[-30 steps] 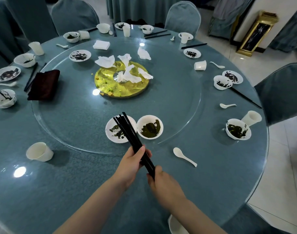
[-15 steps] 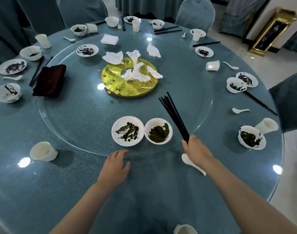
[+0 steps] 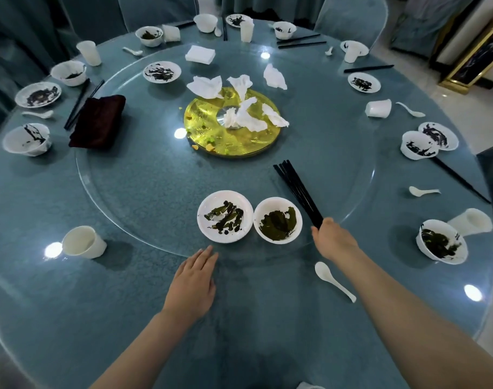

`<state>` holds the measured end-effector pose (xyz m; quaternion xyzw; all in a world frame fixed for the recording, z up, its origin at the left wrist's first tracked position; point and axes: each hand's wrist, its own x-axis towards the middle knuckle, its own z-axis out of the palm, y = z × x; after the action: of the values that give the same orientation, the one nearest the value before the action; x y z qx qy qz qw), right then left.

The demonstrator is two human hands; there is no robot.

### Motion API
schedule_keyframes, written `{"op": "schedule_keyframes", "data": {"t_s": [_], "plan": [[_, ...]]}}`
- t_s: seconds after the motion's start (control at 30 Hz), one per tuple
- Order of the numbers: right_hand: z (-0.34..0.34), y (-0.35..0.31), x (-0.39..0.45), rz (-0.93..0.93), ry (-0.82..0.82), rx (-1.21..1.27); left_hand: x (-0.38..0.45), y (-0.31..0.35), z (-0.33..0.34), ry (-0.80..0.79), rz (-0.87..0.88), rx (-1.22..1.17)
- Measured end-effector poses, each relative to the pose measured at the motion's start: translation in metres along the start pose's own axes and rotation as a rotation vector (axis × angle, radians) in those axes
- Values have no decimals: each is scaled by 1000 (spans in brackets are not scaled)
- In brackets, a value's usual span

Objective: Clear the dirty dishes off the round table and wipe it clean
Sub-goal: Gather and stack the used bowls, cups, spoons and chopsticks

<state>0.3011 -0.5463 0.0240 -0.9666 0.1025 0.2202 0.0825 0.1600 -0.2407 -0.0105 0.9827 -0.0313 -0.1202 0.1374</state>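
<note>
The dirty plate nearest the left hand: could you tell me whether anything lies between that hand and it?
Nothing visible does. The left hand rests flat on the table, fingertips just short of the dirty plate, with only the clear edge of the glass turntable between them. The bowl sits to the plate's right, out of the path.

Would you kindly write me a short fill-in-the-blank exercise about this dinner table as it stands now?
1. The right hand grips a bundle of black ____.
2. The left hand rests flat on the ____, fingers straight.
3. Crumpled white napkins lie on the ____-coloured disc at the centre.
4. The white spoon nearest the person lies below the ____ hand.

Missing words: chopsticks; table; gold; right
</note>
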Motion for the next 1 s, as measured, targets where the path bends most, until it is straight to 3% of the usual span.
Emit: {"op": "schedule_keyframes", "data": {"t_s": [0.4, 0.67, 1.0], "plan": [[3, -2, -5, -16, 100, 1, -3, 4, 1, 22, 3, 24], [0, 7, -15, -46, 125, -130, -4, 8, 0, 13, 1, 13], [11, 27, -41, -88, 186, -82, -8, 11, -5, -16, -15, 48]]}}
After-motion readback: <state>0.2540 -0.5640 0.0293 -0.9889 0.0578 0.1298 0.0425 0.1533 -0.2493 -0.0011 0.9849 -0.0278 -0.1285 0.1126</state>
